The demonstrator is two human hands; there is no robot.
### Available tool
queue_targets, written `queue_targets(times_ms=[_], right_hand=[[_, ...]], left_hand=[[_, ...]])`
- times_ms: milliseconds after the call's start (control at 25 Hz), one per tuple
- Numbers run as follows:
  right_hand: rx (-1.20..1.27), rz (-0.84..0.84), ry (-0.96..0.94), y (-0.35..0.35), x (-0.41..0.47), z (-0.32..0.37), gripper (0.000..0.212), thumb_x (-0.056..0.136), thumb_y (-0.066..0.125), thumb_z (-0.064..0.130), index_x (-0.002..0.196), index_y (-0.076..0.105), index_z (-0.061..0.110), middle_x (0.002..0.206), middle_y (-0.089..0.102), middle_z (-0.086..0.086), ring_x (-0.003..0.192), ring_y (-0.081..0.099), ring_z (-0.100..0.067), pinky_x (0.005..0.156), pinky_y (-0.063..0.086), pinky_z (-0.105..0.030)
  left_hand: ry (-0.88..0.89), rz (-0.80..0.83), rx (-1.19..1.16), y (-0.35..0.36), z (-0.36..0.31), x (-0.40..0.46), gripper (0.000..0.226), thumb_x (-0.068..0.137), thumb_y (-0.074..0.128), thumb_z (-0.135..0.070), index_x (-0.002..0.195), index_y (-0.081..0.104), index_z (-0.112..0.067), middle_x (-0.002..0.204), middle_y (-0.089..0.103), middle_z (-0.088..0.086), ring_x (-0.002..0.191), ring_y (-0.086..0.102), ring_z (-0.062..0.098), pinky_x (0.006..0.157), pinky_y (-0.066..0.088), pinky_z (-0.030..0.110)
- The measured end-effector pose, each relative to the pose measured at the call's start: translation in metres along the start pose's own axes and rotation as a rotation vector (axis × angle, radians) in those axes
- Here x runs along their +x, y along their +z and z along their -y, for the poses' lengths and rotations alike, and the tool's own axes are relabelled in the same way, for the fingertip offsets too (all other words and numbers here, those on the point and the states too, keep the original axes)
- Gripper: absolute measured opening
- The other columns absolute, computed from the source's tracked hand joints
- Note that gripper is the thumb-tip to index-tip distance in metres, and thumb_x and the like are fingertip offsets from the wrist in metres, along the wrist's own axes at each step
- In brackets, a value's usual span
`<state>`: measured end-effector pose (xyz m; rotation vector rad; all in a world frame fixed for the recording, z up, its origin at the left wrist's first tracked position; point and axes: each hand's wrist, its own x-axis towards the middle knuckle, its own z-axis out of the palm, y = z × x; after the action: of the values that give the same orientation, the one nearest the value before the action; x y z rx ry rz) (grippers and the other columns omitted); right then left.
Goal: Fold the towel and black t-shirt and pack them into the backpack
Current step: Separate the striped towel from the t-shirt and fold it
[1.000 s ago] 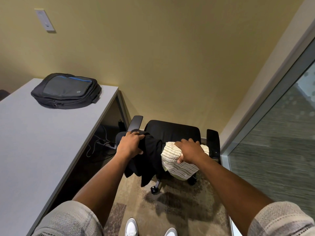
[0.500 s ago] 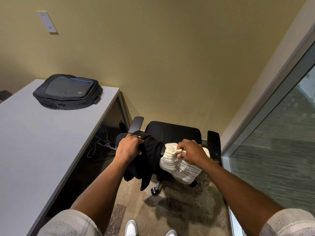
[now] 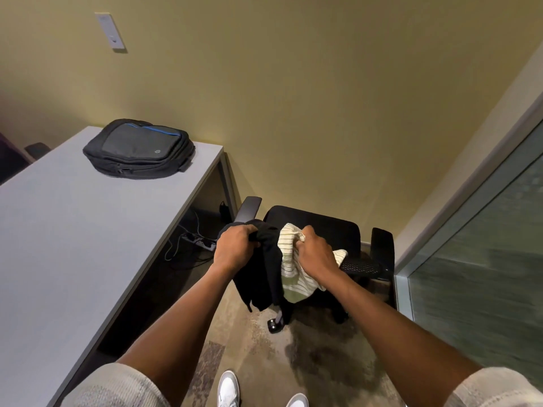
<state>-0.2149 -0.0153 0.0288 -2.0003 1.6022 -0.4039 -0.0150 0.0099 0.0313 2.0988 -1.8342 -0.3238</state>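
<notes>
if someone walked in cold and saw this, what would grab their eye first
Most likely the two hands in the middle, above a black office chair: the left hand grips a black t-shirt and the right hand grips a cream striped towel, both hanging bunched and unfolded. Next, the dark backpack lying flat at the far end of the grey table on the left.

Olive-yellow wall (image 3: 323,98) w/ white switch plate (image 3: 110,31); grey desk (image 3: 58,245) at left; black office chair (image 3: 317,227); mottled carpet (image 3: 264,356); frosted glass partition (image 3: 484,274) at right.
</notes>
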Motion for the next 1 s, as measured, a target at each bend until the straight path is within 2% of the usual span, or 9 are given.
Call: queue_targets(times_ms=[120,240,360,520,640,840,1000], right_hand=[[0.166,0.02,0.04,0.011,0.004,0.021,0.01,0.103,0.041,0.019,0.11,0.046,0.013,0.109,0.064,-0.016,0.099,0.06,-0.035,0.072,0.04,-0.036],[0.288,0.042,0.034,0.021,0.009,0.037,0.008,0.1,0.043,0.018,0.105,0.05,0.021,0.094,0.065,-0.01,0.09,0.063,-0.032,0.074,0.047,-0.038],[0.368,0.016,-0.028,0.025,0.015,0.056,0.012,0.098,0.045,0.013,0.096,0.05,0.024,0.081,0.059,0.001,0.081,0.059,-0.024,0.069,0.041,-0.034],[0.435,-0.007,-0.087,0.031,0.02,0.09,0.008,0.098,0.047,0.012,0.098,0.053,0.017,0.081,0.058,0.005,0.077,0.056,-0.012,0.07,0.042,-0.033],[0.451,-0.013,-0.142,0.043,0.023,0.123,0.008,0.096,0.049,0.012,0.096,0.053,0.019,0.081,0.06,0.005,0.078,0.057,-0.011,0.069,0.041,-0.032],[0.48,0.009,-0.254,0.071,0.031,0.19,0.009,0.095,0.05,0.011,0.093,0.053,0.019,0.082,0.061,0.004,0.081,0.058,-0.018,0.069,0.038,-0.03],[0.472,0.041,-0.32,0.099,0.036,0.247,0.011,0.094,0.048,0.011,0.095,0.053,0.02,0.085,0.062,0.0,0.082,0.059,-0.023,0.07,0.042,-0.033]], left_hand=[[-0.048,-0.033,-0.105,-0.007,0.003,-0.004,0.036,0.088,0.071,-0.018,0.124,0.068,-0.017,0.119,0.071,0.004,0.11,0.065,0.027,0.093,0.049,0.038],[-0.115,-0.045,-0.201,-0.015,0.011,-0.005,0.031,0.089,0.066,-0.017,0.12,0.068,-0.02,0.112,0.073,0.005,0.105,0.066,0.027,0.088,0.049,0.037],[-0.16,-0.082,-0.28,-0.028,0.017,-0.005,0.023,0.089,0.063,-0.016,0.111,0.067,-0.021,0.104,0.073,0.002,0.099,0.066,0.025,0.078,0.042,0.031],[-0.212,-0.134,-0.34,-0.052,0.037,-0.007,0.024,0.088,0.065,-0.017,0.111,0.068,-0.022,0.104,0.073,-0.001,0.098,0.064,0.02,0.079,0.038,0.029],[-0.231,-0.165,-0.356,-0.075,0.067,-0.01,0.026,0.085,0.067,-0.02,0.11,0.069,-0.026,0.103,0.073,-0.005,0.1,0.065,0.018,0.085,0.047,0.033],[-0.304,-0.255,-0.376,-0.112,0.121,-0.022,0.024,0.088,0.066,-0.019,0.111,0.07,-0.023,0.108,0.073,-0.003,0.101,0.065,0.021,0.09,0.05,0.036],[-0.379,-0.319,-0.396,-0.141,0.169,-0.034,0.021,0.088,0.065,-0.02,0.109,0.07,-0.022,0.106,0.073,-0.003,0.098,0.064,0.021,0.089,0.05,0.037]])
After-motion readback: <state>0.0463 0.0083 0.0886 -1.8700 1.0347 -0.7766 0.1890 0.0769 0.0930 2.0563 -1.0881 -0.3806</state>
